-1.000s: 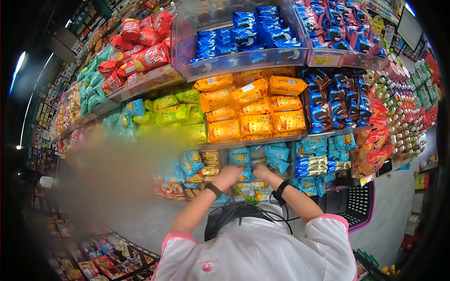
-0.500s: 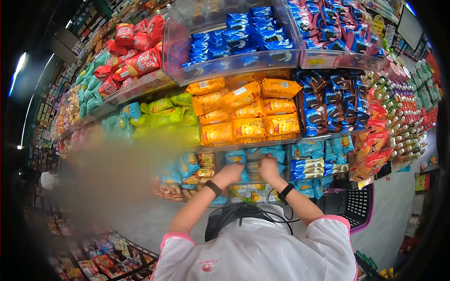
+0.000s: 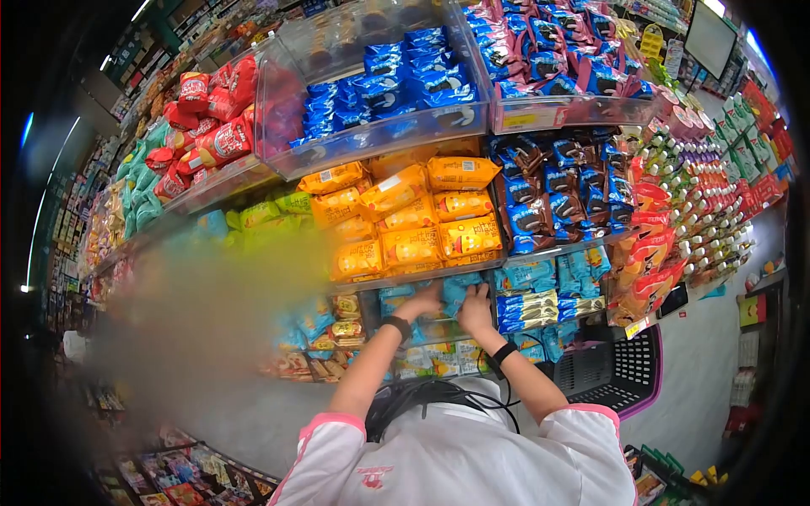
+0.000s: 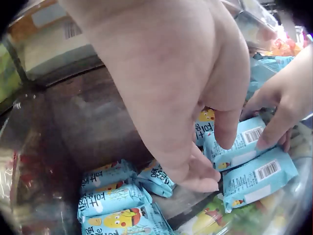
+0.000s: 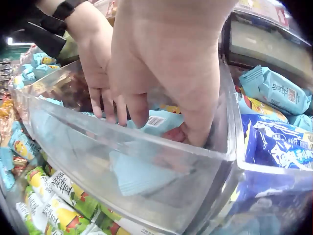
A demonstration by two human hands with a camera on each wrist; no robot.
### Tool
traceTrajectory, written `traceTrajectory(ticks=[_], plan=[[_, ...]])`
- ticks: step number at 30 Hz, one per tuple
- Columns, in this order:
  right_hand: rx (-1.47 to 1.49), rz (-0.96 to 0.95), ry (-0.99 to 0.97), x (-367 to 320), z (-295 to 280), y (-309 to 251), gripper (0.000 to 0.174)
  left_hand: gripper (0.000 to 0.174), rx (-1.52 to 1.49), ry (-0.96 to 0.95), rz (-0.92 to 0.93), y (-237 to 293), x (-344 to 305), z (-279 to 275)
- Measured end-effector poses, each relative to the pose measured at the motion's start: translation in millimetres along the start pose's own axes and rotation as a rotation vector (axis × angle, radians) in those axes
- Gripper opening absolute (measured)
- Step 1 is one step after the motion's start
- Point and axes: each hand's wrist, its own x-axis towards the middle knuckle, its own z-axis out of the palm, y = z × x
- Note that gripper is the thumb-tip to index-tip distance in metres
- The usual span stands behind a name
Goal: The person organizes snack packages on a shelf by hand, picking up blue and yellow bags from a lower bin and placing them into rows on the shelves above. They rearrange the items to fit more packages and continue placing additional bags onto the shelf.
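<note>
In the right wrist view my right hand (image 5: 171, 63) grips a light blue snack packet (image 5: 159, 120) between thumb and fingers, inside a clear plastic bin (image 5: 88, 128). My left hand (image 4: 171, 93) hangs over the same bin, its fingers pointing down beside that packet; the right wrist view shows them fairly straight. Another light blue packet (image 4: 261, 177) lies barcode up just in front, in the left wrist view. Several more light blue packets (image 4: 115, 203) are stacked at the bin's left side. From the head view, both hands are close together below the orange packets (image 3: 411, 247).
Blue-and-gold packets (image 3: 527, 309) fill the bin to the right. White-and-green packets (image 5: 63, 200) lie in a lower tray. A black basket with a purple rim (image 3: 656, 371) stands at the right. Clear bins of blue packets (image 3: 384, 84) rise above. A blur covers the head view's left side.
The head view has shifted, so the shelves appear farther left. My left hand has come across towards my right hand, and a light blue packet now shows between them.
</note>
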Motion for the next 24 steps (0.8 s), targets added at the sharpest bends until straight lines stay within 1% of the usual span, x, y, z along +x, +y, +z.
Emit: traceTrajectory(ticks=[2, 5, 8, 11, 14, 17, 20, 23, 24], plan=[[0.112, 0.013, -0.027, 0.0, -2.7, -1.8, 0.053, 0.069, -0.068, 0.020, 0.010, 6.1, -12.8, -3.4], [0.173, 0.053, -0.224, -5.4, -1.5, -0.2, 0.045, 0.073, -0.333, -0.205, -0.212, -10.4, -15.6, -6.3], [0.117, -0.136, -0.259, -5.9, 13.1, 10.8, 0.034, 0.074, -0.326, -0.239, -0.233, 21.3, -38.0, -31.4], [0.302, -0.076, -0.186, -14.3, -6.3, -7.1, 0.028, 0.074, -0.237, -0.220, -0.284, 18.9, -40.2, -37.2], [0.357, -0.086, -0.194, -11.2, -16.3, -22.6, 0.034, 0.072, -0.302, -0.116, -0.361, 0.0, -45.3, -33.3], [0.427, -0.087, -0.200, -3.9, -20.8, -45.9, 0.042, 0.070, -0.354, -0.043, -0.429, 3.9, -58.1, -42.1], [0.388, -0.262, -0.010, 13.8, 10.0, -53.0, 0.047, 0.058, -0.405, 0.048, -0.523, -4.2, -65.5, -51.5], [0.273, -0.384, 0.226, 44.4, 60.6, -53.9, 0.049, 0.039, -0.246, 0.112, -0.501, -26.2, -63.6, -61.0], [0.305, -0.256, 0.056, 51.8, 66.4, -58.2, 0.050, 0.034, -0.118, 0.134, -0.450, -25.3, -64.5, -65.9]])
